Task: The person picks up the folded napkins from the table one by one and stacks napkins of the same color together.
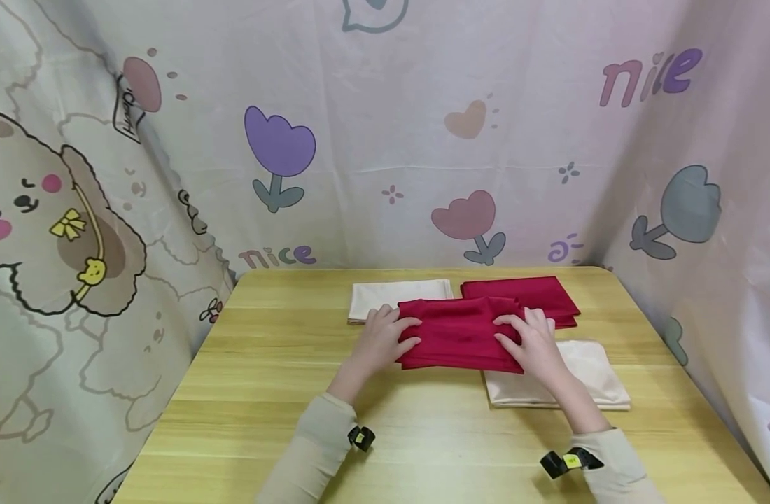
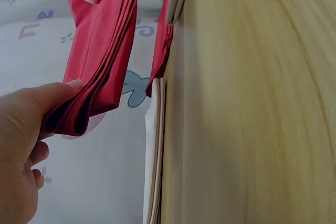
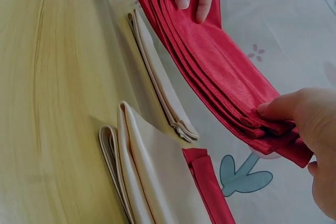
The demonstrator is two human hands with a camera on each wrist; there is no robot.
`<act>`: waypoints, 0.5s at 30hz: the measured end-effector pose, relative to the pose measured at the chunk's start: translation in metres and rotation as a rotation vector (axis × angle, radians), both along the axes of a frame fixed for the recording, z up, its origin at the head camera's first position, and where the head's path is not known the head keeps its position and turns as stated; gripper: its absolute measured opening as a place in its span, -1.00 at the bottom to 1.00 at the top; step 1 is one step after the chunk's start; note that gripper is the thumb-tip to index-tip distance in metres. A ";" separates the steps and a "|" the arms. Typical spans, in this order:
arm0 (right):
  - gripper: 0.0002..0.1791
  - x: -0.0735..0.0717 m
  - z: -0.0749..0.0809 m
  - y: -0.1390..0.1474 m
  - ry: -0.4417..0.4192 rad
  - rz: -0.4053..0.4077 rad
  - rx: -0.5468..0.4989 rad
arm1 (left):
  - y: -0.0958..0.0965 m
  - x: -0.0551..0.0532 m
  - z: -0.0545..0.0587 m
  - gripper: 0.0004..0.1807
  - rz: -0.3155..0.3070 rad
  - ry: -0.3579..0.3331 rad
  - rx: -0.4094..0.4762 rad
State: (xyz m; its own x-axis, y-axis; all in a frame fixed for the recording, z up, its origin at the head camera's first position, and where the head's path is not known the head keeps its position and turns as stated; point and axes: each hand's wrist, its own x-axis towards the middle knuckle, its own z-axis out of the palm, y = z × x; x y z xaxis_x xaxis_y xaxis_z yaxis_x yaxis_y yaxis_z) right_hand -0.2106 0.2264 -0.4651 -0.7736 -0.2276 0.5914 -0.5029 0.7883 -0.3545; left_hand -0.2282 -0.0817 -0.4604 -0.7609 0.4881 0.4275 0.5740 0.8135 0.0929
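Observation:
A folded red cloth (image 1: 457, 336) is held up above the table between both hands, its stacked layers showing along the edge in the wrist views. My left hand (image 1: 380, 339) pinches its left end, thumb on top and fingers underneath. At the opposite end, my right hand (image 1: 531, 343) grips it the same way. Behind the held cloth lies a folded white cloth (image 1: 397, 294) on the left and a second folded red cloth (image 1: 536, 295) on the right. A folded cream cloth (image 1: 589, 378) rests nearer, partly beneath my right hand and forearm.
The wooden table (image 1: 253, 399) stands against a patterned curtain (image 1: 372, 140) that hangs behind it and on both sides. Each wrist wears a small black camera, the left one (image 1: 362, 438) and the right one (image 1: 570, 462).

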 end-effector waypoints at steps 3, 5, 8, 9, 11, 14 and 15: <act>-0.69 -0.001 0.000 0.003 0.008 -0.004 0.004 | 0.002 -0.003 0.000 -0.65 -0.017 0.010 -0.010; -0.69 -0.001 0.001 0.004 0.012 -0.006 0.008 | 0.004 -0.005 0.001 -0.66 -0.027 0.019 -0.018; -0.69 0.000 0.003 0.007 0.014 -0.013 0.015 | 0.006 -0.007 0.002 -0.66 -0.043 0.025 -0.024; -0.69 0.000 0.003 0.008 0.013 -0.015 0.019 | 0.007 -0.008 0.002 -0.66 -0.047 0.027 -0.028; -0.69 0.000 0.004 0.010 0.013 -0.017 0.024 | 0.009 -0.009 0.002 -0.66 -0.050 0.023 -0.037; -0.69 -0.001 0.006 0.013 0.015 -0.019 0.037 | 0.011 -0.012 0.003 -0.64 -0.051 0.009 -0.048; -0.68 -0.001 0.006 0.014 0.014 -0.021 0.041 | 0.012 -0.012 0.003 -0.64 -0.051 0.007 -0.049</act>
State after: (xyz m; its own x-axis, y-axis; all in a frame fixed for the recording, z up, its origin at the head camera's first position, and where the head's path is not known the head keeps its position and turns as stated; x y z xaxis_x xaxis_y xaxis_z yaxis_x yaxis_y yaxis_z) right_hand -0.2114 0.2399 -0.4589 -0.7699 -0.2361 0.5929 -0.4912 0.8124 -0.3143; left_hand -0.2405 -0.0700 -0.4576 -0.7317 0.5464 0.4075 0.6151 0.7869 0.0495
